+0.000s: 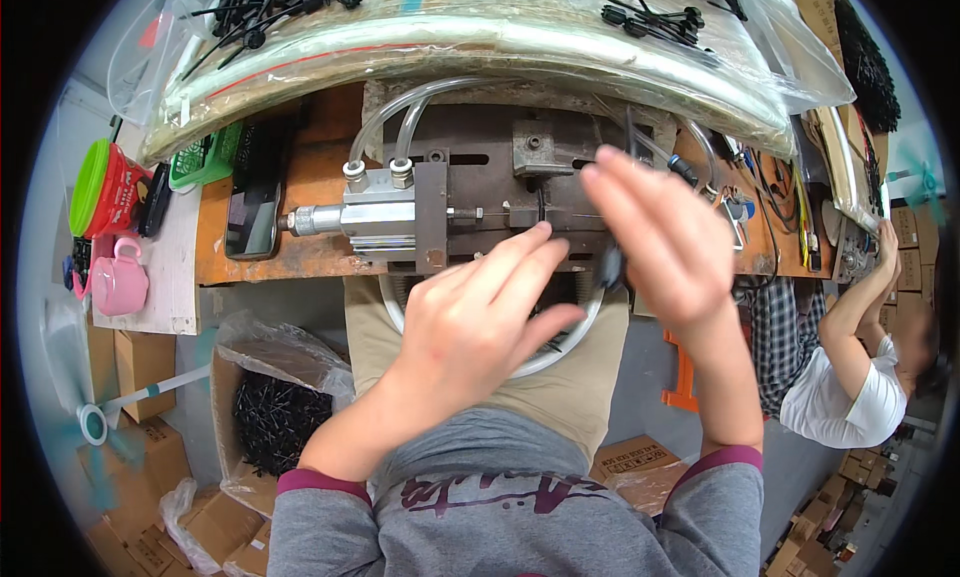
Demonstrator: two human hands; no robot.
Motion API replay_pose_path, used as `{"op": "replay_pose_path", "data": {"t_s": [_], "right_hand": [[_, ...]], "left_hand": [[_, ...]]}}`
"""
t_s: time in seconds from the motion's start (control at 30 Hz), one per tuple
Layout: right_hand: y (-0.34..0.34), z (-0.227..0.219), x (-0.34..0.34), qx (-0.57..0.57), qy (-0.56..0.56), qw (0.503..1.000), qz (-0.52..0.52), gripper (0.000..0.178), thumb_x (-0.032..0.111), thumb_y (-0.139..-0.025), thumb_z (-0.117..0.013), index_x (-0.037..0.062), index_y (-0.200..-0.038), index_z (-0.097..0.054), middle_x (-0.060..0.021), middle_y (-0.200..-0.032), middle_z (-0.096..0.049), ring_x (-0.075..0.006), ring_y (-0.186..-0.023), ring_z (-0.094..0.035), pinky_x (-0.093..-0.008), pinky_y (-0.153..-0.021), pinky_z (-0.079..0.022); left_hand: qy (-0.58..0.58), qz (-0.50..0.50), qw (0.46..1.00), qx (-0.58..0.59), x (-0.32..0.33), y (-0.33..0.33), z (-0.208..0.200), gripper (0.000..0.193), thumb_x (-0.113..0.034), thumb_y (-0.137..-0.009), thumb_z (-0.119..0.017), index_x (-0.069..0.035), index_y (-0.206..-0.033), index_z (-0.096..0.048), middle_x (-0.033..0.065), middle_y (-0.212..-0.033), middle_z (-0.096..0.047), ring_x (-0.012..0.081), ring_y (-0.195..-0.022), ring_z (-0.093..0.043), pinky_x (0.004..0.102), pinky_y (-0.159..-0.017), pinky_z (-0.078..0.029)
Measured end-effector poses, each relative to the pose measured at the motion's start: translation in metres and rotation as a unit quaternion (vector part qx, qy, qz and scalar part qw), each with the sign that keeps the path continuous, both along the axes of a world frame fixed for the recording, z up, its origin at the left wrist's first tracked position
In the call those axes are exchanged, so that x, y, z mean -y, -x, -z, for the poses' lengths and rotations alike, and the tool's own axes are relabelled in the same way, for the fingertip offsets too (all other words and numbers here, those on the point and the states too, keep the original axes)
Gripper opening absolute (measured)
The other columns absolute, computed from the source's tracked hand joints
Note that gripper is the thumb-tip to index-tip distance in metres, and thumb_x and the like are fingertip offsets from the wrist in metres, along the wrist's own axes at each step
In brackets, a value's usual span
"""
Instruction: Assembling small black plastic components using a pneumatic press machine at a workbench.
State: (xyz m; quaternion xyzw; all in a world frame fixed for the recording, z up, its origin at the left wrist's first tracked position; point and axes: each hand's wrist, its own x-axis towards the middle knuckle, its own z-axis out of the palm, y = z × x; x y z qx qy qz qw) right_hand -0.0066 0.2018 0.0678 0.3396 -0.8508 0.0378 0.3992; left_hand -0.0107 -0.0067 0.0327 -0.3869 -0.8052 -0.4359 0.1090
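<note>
My left hand reaches over the front of a metal fixture, fingers stretched and thumb apart. Its fingertips are at a small metal block, and I see nothing gripped in it. To the right, my right hand is raised and blurred, its fingers long and close together and its thumb hidden. A blurred black piece shows beside that palm; whether the hand holds it cannot be made out. A silver air cylinder with clear hoses is mounted on the fixture's left.
Bags of black stemmed parts lie on a shelf above the bench. A phone, a green basket and a pink cup are at left. Below stands a carton of black parts. Another person sits at right.
</note>
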Motion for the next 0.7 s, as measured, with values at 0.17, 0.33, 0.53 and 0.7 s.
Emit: {"op": "replay_pose_path", "data": {"t_s": [0.17,0.33,0.53,0.7], "right_hand": [[-0.026,0.018,0.016,0.018,-0.018,0.999,0.029,0.039,0.012,-0.070,-0.065,-0.0085,-0.103,-0.071,-0.0203,-0.101,-0.069,-0.0239,-0.075,-0.068,-0.0320,-0.070,-0.060],[-0.028,0.020,0.006,0.047,0.043,0.997,0.042,0.031,0.004,-0.082,-0.065,-0.0087,-0.110,-0.071,-0.0214,-0.107,-0.071,-0.0291,-0.089,-0.073,-0.0346,-0.077,-0.062],[-0.048,0.024,0.008,0.147,0.220,0.963,0.052,0.053,0.013,-0.083,-0.075,-0.0131,-0.126,-0.060,-0.0270,-0.125,-0.063,-0.0366,-0.114,-0.065,-0.0410,-0.095,-0.055],[-0.061,0.024,0.003,0.206,0.277,0.937,0.047,0.061,0.012,-0.084,-0.072,-0.0150,-0.135,-0.052,-0.0307,-0.131,-0.059,-0.0397,-0.124,-0.059,-0.0446,-0.105,-0.047]], "left_hand": [[-0.131,0.058,0.983,0.117,0.008,-0.013,-0.016,0.037,0.001,-0.070,-0.085,0.000,-0.106,-0.073,0.0126,-0.095,-0.073,0.0203,-0.082,-0.072,0.0281,-0.070,-0.060],[-0.053,0.032,0.997,0.046,0.012,-0.016,-0.008,0.033,0.003,-0.069,-0.082,-0.002,-0.100,-0.073,0.0133,-0.108,-0.072,0.0224,-0.090,-0.071,0.0317,-0.073,-0.058],[0.091,-0.049,0.989,-0.103,-0.005,-0.013,0.029,0.022,-0.005,-0.069,-0.075,-0.005,-0.091,-0.071,0.0095,-0.128,-0.068,0.0192,-0.082,-0.069,0.0300,-0.072,-0.055],[0.125,-0.051,0.985,-0.109,-0.011,-0.004,0.020,0.021,-0.006,-0.069,-0.076,-0.005,-0.090,-0.071,0.0096,-0.124,-0.070,0.0178,-0.066,-0.067,0.0294,-0.065,-0.053]]}}
